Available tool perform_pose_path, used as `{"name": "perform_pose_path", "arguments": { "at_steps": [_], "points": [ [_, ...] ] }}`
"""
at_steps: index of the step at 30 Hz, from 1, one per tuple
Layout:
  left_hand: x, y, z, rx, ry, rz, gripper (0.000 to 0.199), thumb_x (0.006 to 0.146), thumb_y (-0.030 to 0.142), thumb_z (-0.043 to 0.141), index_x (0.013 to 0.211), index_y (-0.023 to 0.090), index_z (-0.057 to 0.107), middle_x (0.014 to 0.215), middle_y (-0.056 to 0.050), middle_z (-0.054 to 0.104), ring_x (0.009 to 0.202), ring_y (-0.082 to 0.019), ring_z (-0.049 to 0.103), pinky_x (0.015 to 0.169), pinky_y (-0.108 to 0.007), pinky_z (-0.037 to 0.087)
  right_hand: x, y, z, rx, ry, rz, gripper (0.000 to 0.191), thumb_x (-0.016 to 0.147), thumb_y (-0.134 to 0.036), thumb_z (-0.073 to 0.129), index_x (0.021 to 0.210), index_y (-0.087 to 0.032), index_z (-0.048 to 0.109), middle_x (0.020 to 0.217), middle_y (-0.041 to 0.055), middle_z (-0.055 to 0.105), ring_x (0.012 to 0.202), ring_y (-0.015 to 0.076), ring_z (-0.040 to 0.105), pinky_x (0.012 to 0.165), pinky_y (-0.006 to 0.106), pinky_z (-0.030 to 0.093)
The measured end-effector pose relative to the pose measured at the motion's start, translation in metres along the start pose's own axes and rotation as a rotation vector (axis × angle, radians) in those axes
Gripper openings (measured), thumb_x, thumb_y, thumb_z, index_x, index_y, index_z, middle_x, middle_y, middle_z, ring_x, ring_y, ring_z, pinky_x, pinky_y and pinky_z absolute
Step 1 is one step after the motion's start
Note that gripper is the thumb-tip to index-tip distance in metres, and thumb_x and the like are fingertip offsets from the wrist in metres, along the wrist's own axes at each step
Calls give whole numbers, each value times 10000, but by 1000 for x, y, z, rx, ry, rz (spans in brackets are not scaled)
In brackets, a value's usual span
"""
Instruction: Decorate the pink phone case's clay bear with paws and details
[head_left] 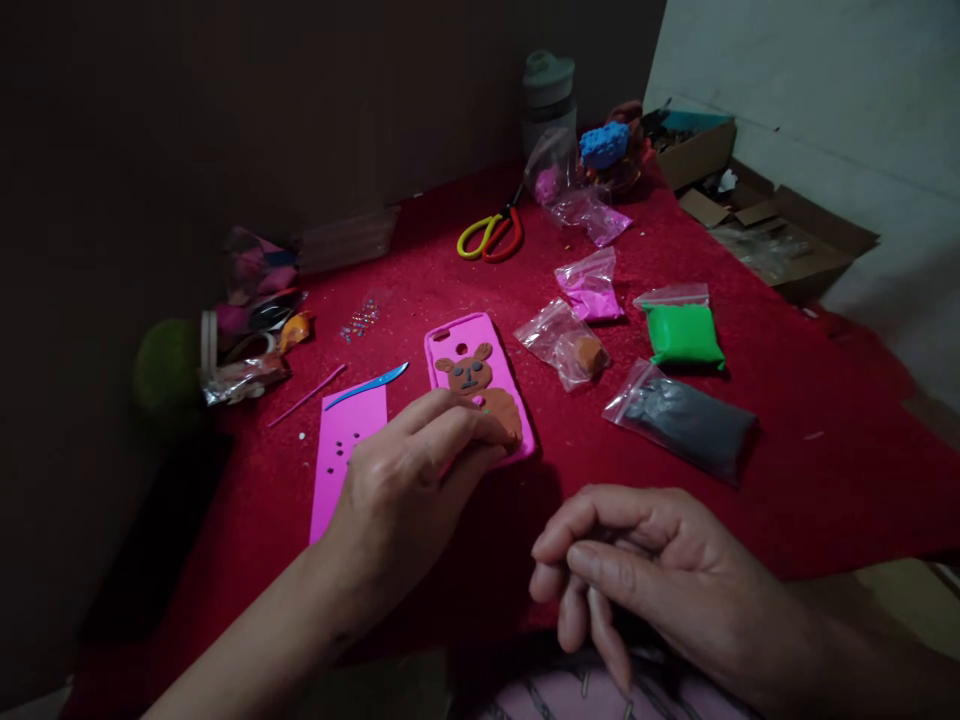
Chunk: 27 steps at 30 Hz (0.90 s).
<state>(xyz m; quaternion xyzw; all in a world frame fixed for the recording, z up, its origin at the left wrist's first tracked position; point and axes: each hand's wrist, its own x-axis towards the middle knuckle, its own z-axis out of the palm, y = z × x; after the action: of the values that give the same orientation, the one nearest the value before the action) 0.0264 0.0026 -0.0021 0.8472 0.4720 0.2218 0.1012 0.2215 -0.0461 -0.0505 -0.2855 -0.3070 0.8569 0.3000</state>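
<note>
A pink phone case lies on the red cloth, bearing a flat brown clay bear with dark eyes and nose. My left hand reaches over its lower edge, fingers bent and pinched together at the bear's lower body. Whatever sits between those fingertips is hidden. Nearer to me, my right hand hovers loosely curled, fingers apart, with nothing visible in it. Partly under the left hand is a pink sheet dotted with small dark pieces, and a blue modelling knife rests across its top.
Bags of brown clay, pink clay, green clay and black clay lie to the right. Scissors, a bottle and cardboard boxes stand farther back. A thin pink stick lies left.
</note>
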Motion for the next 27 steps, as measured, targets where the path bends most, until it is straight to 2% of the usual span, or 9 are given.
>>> {"name": "perform_pose_path", "arguments": {
  "at_steps": [6, 13, 20, 27],
  "points": [
    [-2, -1, 0, 44, -20, -8, 95, 808, 118, 699, 854, 200, 685, 841, 22, 680, 772, -101, 635, 696, -195, 467, 0, -2, 0, -10, 0, 37, 260, 886, -384, 617, 909, -126, 592, 778, 29, 647, 457, 12, 525, 435, 100, 407],
    [-11, 6, 2, 121, 3, 65, 66, 874, 152, 616, 852, 180, 671, 811, -7, 684, 733, -132, 618, 670, -258, 449, -1, -1, -1, -51, 4, 52, 283, 896, -412, 597, 927, -131, 597, 780, 32, 648, 447, 12, 511, 440, 114, 397],
    [-12, 5, -6, 192, 53, 90, 62, 862, 154, 645, 906, 184, 675, 847, -2, 689, 772, -114, 611, 722, -237, 448, -1, -3, 1, -60, 16, 55, 314, 876, -441, 616, 916, -130, 590, 785, 31, 642, 452, 13, 508, 439, 118, 388],
    [-18, 10, -3, 175, 49, 115, 93, 867, 96, 606, 877, 155, 677, 833, -22, 696, 766, -115, 612, 695, -227, 452, 0, -4, 2, -63, 10, 59, 312, 880, -438, 612, 919, -129, 587, 788, 30, 638, 456, 15, 506, 443, 124, 393]
  ]
}}
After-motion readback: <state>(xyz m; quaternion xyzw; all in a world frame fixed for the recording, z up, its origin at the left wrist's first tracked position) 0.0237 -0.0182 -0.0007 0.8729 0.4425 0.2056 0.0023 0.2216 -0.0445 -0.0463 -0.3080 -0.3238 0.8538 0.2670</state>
